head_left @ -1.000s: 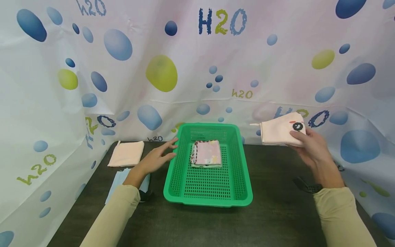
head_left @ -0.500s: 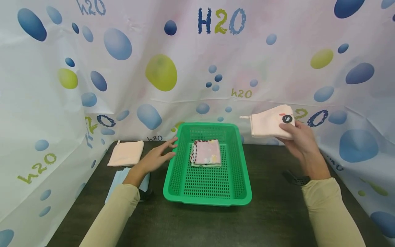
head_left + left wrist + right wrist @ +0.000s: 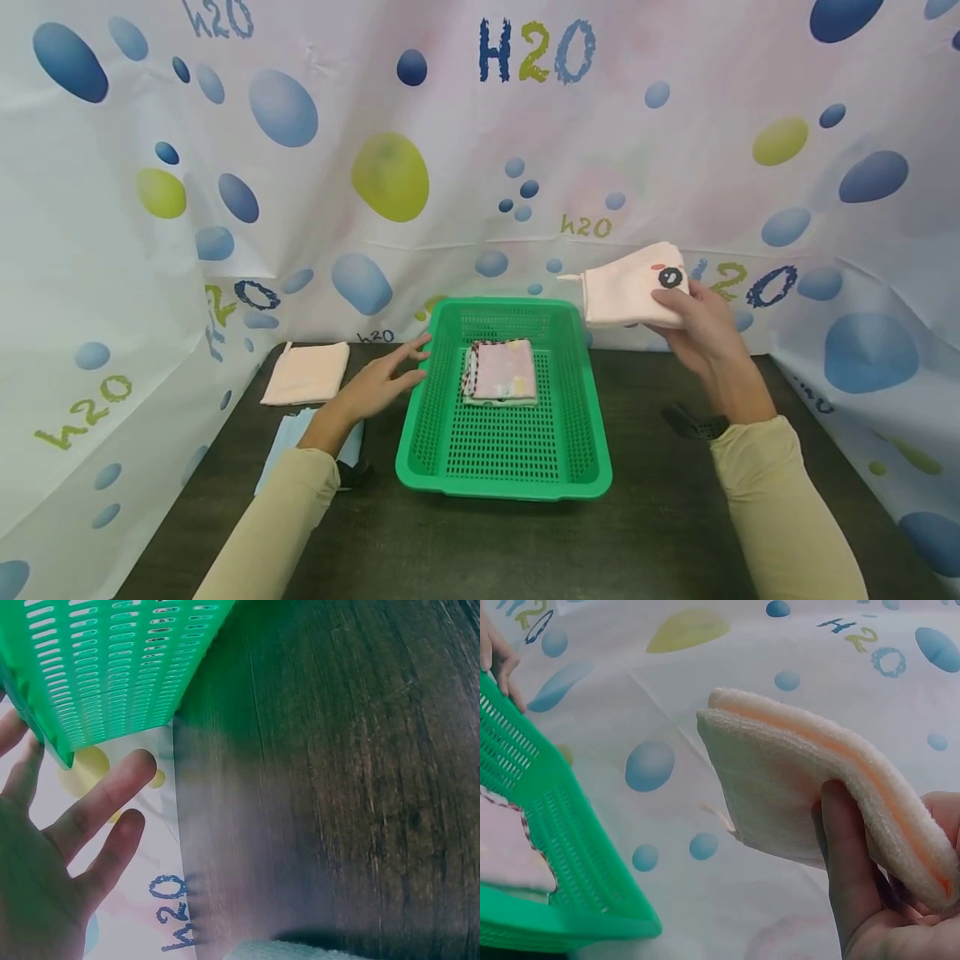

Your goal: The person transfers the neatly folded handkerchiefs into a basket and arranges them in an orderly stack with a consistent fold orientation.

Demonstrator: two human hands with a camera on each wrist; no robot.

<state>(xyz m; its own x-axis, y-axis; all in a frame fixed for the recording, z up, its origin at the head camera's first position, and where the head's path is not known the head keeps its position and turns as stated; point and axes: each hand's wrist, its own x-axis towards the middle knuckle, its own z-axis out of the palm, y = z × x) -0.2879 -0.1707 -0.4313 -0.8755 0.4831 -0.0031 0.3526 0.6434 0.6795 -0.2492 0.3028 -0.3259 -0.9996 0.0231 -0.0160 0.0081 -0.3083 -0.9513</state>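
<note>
My right hand (image 3: 701,321) pinches a folded peach towel (image 3: 626,287) between thumb and fingers, in the air to the right of the green basket (image 3: 517,492). A dark round eye and a hanging loop show on the towel; its folded layers face the camera in the right wrist view (image 3: 780,787). My left hand (image 3: 378,383) is at the basket's left rim, fingers spread and fairly straight; in the left wrist view its fingers (image 3: 105,799) are beside the basket wall. Inside the basket, toward the back, lies a small stack of folded towels with a pink one (image 3: 506,371) on top.
Left of the basket, another folded peach towel (image 3: 307,375) lies on the dark wooden table (image 3: 480,550). Nearer, a light blue cloth (image 3: 288,437) is partly covered by my left forearm. A white curtain (image 3: 465,125) with bubble prints stands behind and at both sides.
My right hand has carried the peach towel leftward and slightly up, closer to the basket's right rim. The left hand and the basket have stayed in place.
</note>
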